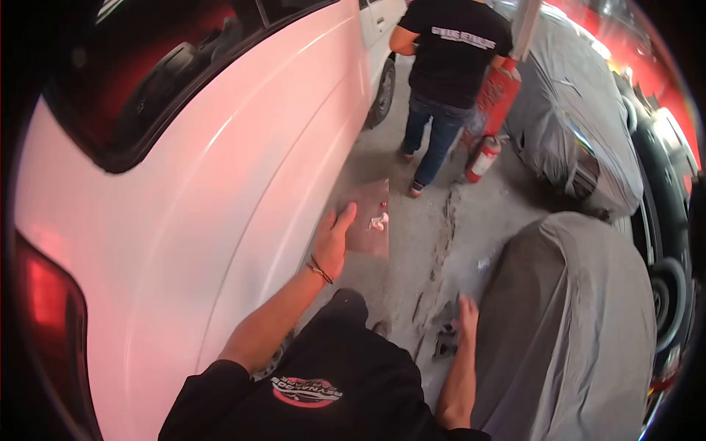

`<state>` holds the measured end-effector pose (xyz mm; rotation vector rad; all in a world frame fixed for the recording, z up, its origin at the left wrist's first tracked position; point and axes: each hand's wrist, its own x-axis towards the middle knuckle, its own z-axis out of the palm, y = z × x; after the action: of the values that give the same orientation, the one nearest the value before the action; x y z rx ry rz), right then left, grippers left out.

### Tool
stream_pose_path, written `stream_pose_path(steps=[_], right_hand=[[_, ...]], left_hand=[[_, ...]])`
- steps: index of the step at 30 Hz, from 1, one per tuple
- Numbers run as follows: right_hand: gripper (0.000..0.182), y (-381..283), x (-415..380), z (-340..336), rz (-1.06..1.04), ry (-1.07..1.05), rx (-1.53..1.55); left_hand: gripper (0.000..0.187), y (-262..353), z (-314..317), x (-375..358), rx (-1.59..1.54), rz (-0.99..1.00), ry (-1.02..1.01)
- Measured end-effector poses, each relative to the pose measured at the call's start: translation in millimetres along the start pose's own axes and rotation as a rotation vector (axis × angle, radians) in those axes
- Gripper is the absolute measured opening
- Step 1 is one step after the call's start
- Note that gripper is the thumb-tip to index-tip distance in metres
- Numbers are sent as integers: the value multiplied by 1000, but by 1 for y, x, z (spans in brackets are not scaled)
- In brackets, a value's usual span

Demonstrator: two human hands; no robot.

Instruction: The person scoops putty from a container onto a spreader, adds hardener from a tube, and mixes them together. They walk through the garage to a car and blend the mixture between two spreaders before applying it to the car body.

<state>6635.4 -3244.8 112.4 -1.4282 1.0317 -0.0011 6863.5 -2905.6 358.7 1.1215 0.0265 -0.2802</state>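
Note:
My left hand (332,242) is closed on the left edge of a flat, square plate (371,239), its thumb lying on the plate's upper face. On the plate are a small white smear (379,221) and a tiny dark red spot. A thin bracelet (321,270) circles my left wrist. My right hand (467,314) hangs low beside the grey-covered shape; its fingers are partly blurred and seen edge-on, and no held object can be made out.
A white vehicle (243,169) fills the left side. Ahead, a person in a black shirt (460,55) stands or walks beside a red fire extinguisher (483,159). Grey covers drape a vehicle (581,110) and a nearer shape (573,331) on the right. The concrete floor (412,250) is cracked.

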Motion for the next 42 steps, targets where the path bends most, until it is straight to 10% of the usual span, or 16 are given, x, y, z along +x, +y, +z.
stream_pose_path(steps=[5, 9, 20, 34, 42], right_hand=[[45, -284, 117, 86, -571, -150, -65], [40, -375, 243, 141, -623, -174, -35], [59, -331, 450, 187, 246, 260, 581], [40, -821, 981, 408, -98, -183, 485], [33, -939, 1219, 431, 193, 80, 176]], left_hand=[[36, 36, 30, 115, -29, 121, 16], [33, 18, 30, 274, -20, 135, 28], [26, 28, 114, 661, -193, -246, 51], [29, 15, 262, 1283, -264, -247, 211], [39, -26, 371, 1750, -267, -250, 255]])
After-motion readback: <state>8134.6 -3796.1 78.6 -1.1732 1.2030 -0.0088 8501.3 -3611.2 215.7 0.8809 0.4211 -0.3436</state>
